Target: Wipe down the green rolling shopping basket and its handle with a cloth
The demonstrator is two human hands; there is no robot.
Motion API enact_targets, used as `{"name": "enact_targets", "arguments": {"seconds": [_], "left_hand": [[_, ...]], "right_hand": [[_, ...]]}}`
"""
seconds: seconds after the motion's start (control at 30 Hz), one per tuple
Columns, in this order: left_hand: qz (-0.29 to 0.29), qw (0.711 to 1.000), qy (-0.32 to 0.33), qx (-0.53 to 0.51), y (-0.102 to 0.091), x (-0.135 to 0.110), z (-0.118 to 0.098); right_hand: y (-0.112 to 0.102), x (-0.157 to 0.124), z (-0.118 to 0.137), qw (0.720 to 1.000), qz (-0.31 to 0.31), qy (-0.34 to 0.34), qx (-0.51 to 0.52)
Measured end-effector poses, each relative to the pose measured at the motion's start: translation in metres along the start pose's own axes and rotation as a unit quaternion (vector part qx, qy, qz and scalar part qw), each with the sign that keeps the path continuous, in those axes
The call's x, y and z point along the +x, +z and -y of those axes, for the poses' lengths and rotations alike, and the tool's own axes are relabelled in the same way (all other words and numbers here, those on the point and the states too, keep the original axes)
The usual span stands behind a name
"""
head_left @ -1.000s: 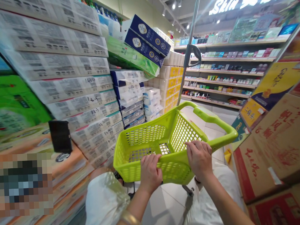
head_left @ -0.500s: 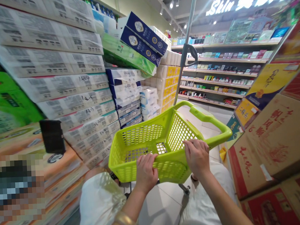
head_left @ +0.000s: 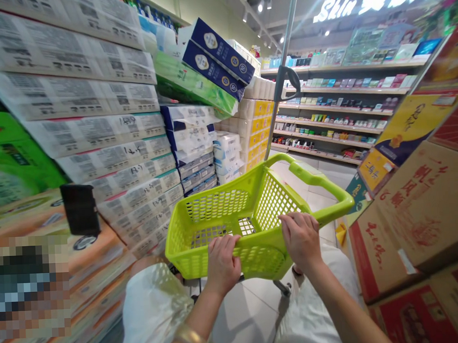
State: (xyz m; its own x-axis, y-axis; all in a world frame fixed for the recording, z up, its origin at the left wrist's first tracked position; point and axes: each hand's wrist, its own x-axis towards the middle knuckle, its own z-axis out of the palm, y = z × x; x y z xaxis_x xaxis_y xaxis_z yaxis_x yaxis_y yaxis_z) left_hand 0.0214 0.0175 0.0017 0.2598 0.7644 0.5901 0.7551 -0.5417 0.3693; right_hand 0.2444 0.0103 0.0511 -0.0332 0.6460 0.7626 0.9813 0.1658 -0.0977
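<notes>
A lime-green plastic shopping basket [head_left: 223, 212] on wheels stands in front of me, with nothing in it. My left hand [head_left: 222, 263] is closed over its near rim. My right hand [head_left: 301, 239] grips the rim at the near right corner, just below the basket's green carry handle [head_left: 320, 180]. A grey metal pull rod [head_left: 282, 83] rises from the basket's far side toward the ceiling.
Stacked packs of tissue and paper [head_left: 109, 131] fill the left side, close to the basket. Cardboard boxes [head_left: 417, 219] with red print stand at the right. A narrow tiled aisle [head_left: 321, 187] runs ahead to shelves of small goods [head_left: 344, 111].
The basket and both hands shifted slightly left and up in view between one second ago and half a second ago; since then almost nothing has moved.
</notes>
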Motion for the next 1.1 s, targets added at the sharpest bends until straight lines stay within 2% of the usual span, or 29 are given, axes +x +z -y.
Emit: {"name": "enact_targets", "arguments": {"seconds": [0.23, 0.4, 0.53, 0.83, 1.1], "left_hand": [[-0.004, 1.0, 0.0, -0.011, 0.002, 0.002, 0.001], [-0.001, 1.0, -0.003, -0.013, 0.002, 0.005, 0.005], [-0.004, 1.0, 0.004, -0.009, 0.0, 0.006, 0.011], [-0.001, 1.0, 0.026, -0.008, -0.011, 0.013, 0.03], [-0.002, 0.999, 0.029, -0.028, -0.012, 0.025, 0.042]], "right_hand": [[-0.023, 0.022, -0.059, 0.997, -0.025, 0.026, -0.065], [-0.034, 0.031, -0.08, 0.997, -0.005, 0.019, -0.072], [-0.039, 0.028, -0.076, 0.997, -0.002, 0.01, -0.077], [-0.057, 0.008, -0.05, 0.997, -0.015, 0.009, -0.076], [-0.069, 0.002, -0.061, 0.996, -0.036, 0.013, -0.076]]}}
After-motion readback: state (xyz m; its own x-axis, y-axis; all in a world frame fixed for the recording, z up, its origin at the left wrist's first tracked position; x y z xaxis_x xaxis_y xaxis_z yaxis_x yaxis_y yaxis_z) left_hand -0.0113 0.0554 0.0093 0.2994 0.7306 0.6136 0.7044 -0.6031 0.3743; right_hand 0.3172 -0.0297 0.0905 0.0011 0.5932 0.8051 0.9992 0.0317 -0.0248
